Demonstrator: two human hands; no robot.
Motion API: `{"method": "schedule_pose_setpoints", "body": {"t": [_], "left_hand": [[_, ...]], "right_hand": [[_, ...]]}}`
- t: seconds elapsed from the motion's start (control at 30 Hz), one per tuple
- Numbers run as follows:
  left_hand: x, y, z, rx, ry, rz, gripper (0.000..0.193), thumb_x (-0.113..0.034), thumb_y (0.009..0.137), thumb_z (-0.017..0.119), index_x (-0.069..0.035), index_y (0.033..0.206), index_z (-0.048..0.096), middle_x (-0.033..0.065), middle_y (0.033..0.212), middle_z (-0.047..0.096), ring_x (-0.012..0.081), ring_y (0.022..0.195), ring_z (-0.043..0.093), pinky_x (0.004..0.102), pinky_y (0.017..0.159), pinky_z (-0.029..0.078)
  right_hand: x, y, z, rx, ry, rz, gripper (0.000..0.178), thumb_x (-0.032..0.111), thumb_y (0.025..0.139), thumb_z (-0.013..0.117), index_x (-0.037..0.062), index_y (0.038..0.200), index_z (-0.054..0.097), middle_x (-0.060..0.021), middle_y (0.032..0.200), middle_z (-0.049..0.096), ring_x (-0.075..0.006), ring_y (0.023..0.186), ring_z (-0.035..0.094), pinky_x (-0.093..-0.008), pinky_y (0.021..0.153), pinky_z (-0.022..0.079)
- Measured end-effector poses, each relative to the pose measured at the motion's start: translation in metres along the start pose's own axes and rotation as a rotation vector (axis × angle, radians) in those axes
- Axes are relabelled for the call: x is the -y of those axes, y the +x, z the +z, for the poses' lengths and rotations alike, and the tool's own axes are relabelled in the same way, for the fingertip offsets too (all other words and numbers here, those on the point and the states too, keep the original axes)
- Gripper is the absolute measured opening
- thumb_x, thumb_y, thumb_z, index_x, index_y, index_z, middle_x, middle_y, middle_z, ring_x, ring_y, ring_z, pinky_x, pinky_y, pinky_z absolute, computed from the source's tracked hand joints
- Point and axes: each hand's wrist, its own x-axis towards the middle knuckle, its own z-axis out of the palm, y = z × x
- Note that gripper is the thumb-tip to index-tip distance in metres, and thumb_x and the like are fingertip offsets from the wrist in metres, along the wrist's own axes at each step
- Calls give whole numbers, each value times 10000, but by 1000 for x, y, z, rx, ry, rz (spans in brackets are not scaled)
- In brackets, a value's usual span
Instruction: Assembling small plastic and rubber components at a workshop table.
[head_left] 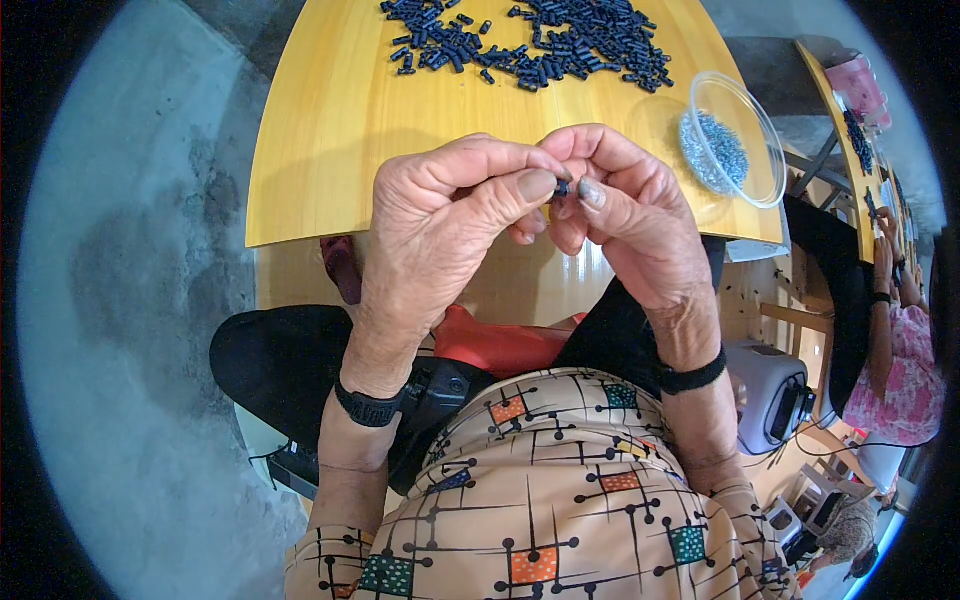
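Note:
A small dark plastic part is pinched between my two hands, just beyond the table's near edge; the fingers cover most of it. My left hand grips it from the left between thumb and forefinger. From the other side, my right hand closes its thumb and fingertips on it. Whether a second, smaller piece is between the fingers cannot be seen. Beyond the hands lies a heap of short black cylindrical parts. Small silvery metal pieces fill a clear round plastic tub to the right of my hands.
The yellow wooden table ends just in front of my lap. A red object shows at my lap. To the right, another person works at a second table holding black parts; a grey case stands nearer.

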Motion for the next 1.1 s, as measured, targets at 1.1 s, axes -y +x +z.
{"method": "schedule_pose_setpoints", "body": {"t": [1.1], "left_hand": [[-3,1,-18,-139,-117,-8,121,-72,822,601,29,871,646,59,705,617,90,579,543,202,550,455]], "right_hand": [[-9,27,23,-70,-48,60,196,113,828,595,20,998,567,-13,755,594,-69,599,516,-190,552,425]]}}
